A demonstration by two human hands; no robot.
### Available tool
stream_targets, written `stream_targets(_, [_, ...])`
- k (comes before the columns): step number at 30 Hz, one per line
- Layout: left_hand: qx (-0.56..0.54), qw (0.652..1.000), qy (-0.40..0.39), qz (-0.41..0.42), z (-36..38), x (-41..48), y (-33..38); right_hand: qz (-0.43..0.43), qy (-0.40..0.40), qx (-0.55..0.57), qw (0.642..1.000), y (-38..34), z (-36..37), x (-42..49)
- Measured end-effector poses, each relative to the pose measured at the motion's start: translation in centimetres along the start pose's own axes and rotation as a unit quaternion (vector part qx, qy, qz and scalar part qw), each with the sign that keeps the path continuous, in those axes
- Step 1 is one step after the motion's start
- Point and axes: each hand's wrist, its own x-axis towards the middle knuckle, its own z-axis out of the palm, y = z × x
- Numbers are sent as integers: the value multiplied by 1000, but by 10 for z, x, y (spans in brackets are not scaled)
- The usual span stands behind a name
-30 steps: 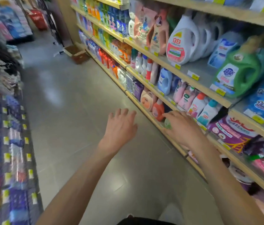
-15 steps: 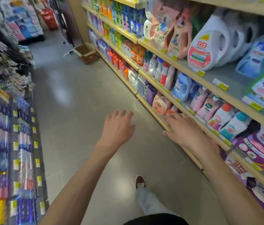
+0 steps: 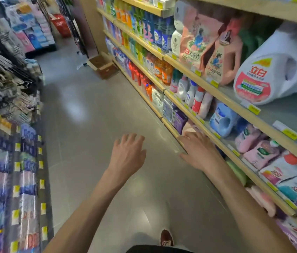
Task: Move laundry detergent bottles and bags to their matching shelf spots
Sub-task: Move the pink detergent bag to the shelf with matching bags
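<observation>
Both of my hands are stretched out in front of me over the aisle floor. My left hand [image 3: 127, 155] hovers with relaxed, spread fingers and holds nothing. My right hand [image 3: 198, 150] is flat and empty, reaching toward the edge of the lowest shelf [image 3: 173, 131]. Its fingertips lie by a pink bottle [image 3: 189, 127] that is mostly hidden behind the shelf above. On the right shelves stand a large white detergent bottle [image 3: 264, 77], pink refill bags [image 3: 197, 42], a blue bottle [image 3: 222, 118] and pink pouches [image 3: 259, 154].
The grey aisle floor [image 3: 96, 110] runs ahead between two racks. An open cardboard box [image 3: 104, 65] lies on the floor by the right shelving. A red basket [image 3: 61, 24] sits far back. Hanging goods fill the left rack [image 3: 7, 161]. My shoe [image 3: 166, 238] shows below.
I have walked forward along the aisle, so the shelf goods slid rightward past me. The green bottle has left the view. Both hands stay empty and keep their pose.
</observation>
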Motion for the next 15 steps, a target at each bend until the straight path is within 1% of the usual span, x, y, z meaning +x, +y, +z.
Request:
stream_targets(3, [-5, 1000, 0, 1, -1, 38, -10, 4, -6, -4, 1000, 5, -5, 35])
stream_targets(10, [1, 999, -44, 25, 10, 126, -50, 27, -22, 8, 999, -1, -16, 118])
stream_targets(15, [28, 996, -45, 76, 9, 207, -85, 64, -12, -8, 998, -8, -24, 188])
